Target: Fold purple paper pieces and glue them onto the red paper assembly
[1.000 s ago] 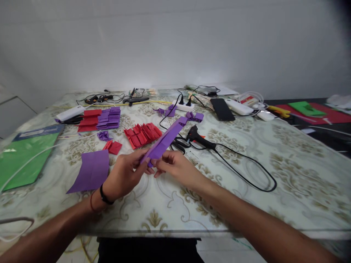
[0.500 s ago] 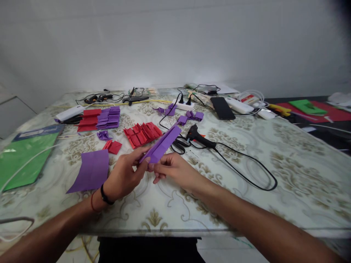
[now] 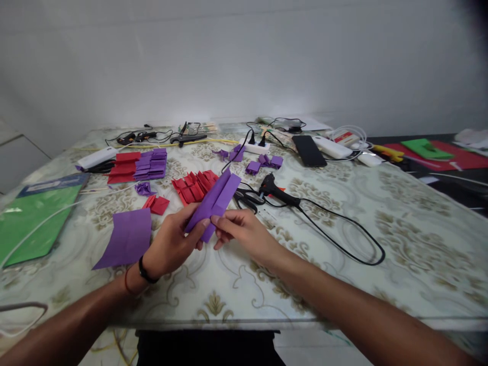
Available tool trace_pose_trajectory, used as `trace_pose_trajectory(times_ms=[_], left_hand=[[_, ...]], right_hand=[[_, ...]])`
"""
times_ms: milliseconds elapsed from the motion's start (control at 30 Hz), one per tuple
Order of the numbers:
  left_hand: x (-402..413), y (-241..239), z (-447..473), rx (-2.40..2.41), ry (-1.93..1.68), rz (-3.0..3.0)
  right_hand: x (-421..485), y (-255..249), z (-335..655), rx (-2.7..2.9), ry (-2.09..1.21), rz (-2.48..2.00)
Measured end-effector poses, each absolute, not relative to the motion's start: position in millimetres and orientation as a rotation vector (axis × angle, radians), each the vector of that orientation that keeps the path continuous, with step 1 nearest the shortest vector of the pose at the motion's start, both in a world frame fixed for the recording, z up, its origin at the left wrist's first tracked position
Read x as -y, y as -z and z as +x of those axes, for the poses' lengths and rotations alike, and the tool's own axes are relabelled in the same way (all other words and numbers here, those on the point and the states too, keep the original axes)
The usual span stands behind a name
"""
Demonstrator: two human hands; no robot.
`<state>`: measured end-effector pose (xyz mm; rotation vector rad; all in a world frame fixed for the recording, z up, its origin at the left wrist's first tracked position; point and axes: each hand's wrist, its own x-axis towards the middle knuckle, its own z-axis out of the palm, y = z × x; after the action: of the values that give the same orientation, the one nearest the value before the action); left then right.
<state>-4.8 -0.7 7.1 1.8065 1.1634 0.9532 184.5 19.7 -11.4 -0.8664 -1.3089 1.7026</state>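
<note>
A folded sheet of purple paper [image 3: 217,198] is held tilted above the table, its long flap raised along a crease. My left hand [image 3: 176,238] grips the lower left side, thumb on top and fingers underneath. At the near right edge, my right hand [image 3: 244,229] pinches the paper between thumb and fingers. Left of my hands lies a creased purple sheet [image 3: 127,236]. Just beyond the held paper sit red folded paper pieces [image 3: 190,189], partly covered by it. A small red folded piece [image 3: 157,204] and a crumpled purple piece [image 3: 144,188] lie nearby.
Right of my hands lie black scissors [image 3: 247,198] and a black glue gun [image 3: 280,193] with a looped cord. Farther back are a power strip [image 3: 256,146], a phone [image 3: 309,150] and purple folded bits [image 3: 265,163]. A green paper pack [image 3: 38,218] lies at left.
The purple paper has turned more upright and its flap has opened wider. My right thumb has moved up onto the paper's near edge. My left hand keeps its hold.
</note>
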Motion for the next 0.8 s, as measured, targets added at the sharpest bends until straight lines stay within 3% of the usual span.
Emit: trace_pose_trajectory(times_ms=[567, 800], left_hand=[[3.0, -11.2, -4.6, -1.238, -0.883, 1.99], [0.5, -22.1, -13.1, -1.04, -0.827, 1.801]], right_hand=[[-34.7, 9.3, 196.7, 1.105, -1.539, -0.909], [-35.8, 4.3, 200.2, 1.311, -1.424, -1.011]])
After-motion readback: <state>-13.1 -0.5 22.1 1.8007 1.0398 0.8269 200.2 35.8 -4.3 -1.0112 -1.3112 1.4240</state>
